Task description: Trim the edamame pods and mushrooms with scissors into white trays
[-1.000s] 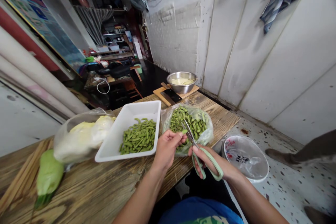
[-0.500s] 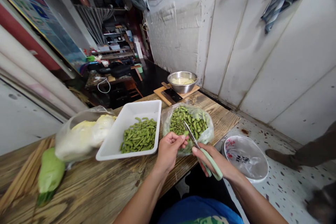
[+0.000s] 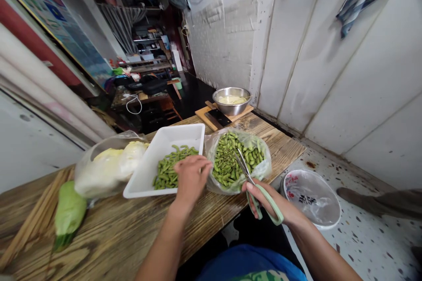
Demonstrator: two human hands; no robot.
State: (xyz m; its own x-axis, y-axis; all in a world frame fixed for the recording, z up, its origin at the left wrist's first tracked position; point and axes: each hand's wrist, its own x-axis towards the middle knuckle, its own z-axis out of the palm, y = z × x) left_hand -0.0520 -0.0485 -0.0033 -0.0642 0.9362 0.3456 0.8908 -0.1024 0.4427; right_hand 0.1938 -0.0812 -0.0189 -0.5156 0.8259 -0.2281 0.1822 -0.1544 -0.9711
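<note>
The left grip (image 3: 193, 178) has left the scissors (image 3: 248, 174) to hover over the pods (image 3: 165, 176) in the tray (image 3: 141, 173), fingers half curled (maybe holding one, can't tell), while the right grip (image 3: 276, 195) holds the scissors tight.

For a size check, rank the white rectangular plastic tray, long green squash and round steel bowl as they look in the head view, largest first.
1. White tray
2. Green squash
3. Steel bowl, though it sits farther from the camera

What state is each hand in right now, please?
Left hand: over the white tray's edge; whether it holds anything cannot be told.
Right hand: closed on green-handled scissors.
</note>
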